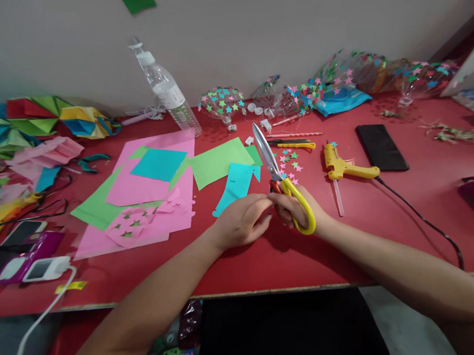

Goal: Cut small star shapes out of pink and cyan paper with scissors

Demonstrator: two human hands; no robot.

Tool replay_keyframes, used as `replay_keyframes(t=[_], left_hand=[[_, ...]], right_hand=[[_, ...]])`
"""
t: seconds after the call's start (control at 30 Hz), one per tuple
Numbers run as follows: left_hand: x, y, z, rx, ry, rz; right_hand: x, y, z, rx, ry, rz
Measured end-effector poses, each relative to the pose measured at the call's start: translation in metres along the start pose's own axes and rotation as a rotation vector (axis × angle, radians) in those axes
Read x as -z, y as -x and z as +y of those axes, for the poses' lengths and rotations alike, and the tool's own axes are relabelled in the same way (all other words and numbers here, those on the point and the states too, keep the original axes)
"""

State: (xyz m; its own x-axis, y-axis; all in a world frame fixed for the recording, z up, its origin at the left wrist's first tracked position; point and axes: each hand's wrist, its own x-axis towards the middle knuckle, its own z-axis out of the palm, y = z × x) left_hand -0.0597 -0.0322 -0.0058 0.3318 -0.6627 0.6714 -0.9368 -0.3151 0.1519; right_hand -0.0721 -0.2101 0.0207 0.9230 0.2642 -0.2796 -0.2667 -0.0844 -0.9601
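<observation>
My right hand is closed around scissors with yellow handles, their blades together and aimed up and away from me. My left hand has its fingers curled in, and their tips meet my right fingers just below the blades. A small red piece shows there; what the left fingers pinch, if anything, is hidden. Close beyond the hands lie a blue paper strip, a light green paper sheet and loose little paper stars.
Pink paper is spread at left, near a power bank with a white cable. A yellow glue gun and a black phone lie at right. Along the wall stand a bottle and star-covered clear plastic pieces.
</observation>
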Motion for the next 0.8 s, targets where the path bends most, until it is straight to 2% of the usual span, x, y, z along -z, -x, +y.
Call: replay_keyframes(t=[0.23, 0.37, 0.47, 0.57, 0.73, 0.8], left_hand=[[-0.004, 0.003, 0.000, 0.094, 0.182, -0.017], [-0.008, 0.005, 0.001, 0.380, 0.404, 0.029], [-0.009, 0.003, 0.002, 0.584, 0.633, 0.078], [-0.007, 0.000, 0.002, 0.664, 0.746, 0.084], [-0.002, -0.005, -0.005, 0.801, 0.707, 0.154], [0.000, -0.005, -0.009, 0.891, 0.815, 0.101]], right_hand=[[0.001, -0.002, 0.003, -0.047, -0.006, 0.010], [0.004, -0.005, 0.006, -0.047, -0.023, -0.026], [0.002, -0.004, 0.004, -0.025, 0.056, -0.032], [0.000, -0.001, 0.002, -0.011, 0.088, -0.020], [0.003, 0.000, 0.011, 0.140, 0.032, -0.002], [0.005, -0.002, 0.016, 0.215, 0.032, -0.029]])
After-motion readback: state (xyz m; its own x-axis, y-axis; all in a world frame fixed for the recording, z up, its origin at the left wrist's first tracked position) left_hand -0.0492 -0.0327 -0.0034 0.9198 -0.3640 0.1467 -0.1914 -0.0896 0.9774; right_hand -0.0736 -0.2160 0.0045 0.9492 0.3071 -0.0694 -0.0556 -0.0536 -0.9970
